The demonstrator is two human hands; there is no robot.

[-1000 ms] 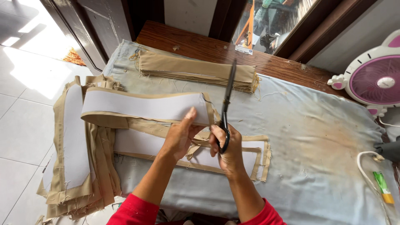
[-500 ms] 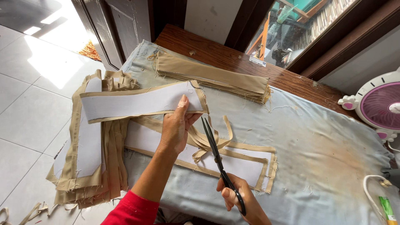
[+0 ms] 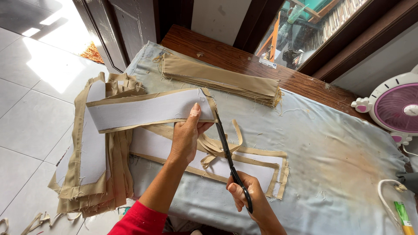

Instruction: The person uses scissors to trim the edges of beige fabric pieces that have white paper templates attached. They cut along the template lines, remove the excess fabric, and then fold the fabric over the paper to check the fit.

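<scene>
Pale blue cloth covers the desk (image 3: pixel 331 148). Left hand (image 3: pixel 186 135) pins a white-faced tan fabric strip (image 3: pixel 148 111); right hand (image 3: pixel 246 198) grips black scissors (image 3: pixel 226 150) at its end. Beside the strip, trimmed offcuts (image 3: pixel 217 148) and a stacked pile (image 3: pixel 220 78) suggest work well underway.

Single head view, high and close, tilted down across the pale cloth-covered table (image 3: pixel 331 165). Both forearms enter from near edge; window wall far, tiled floor (image 3: pixel 30 130) left.
</scene>
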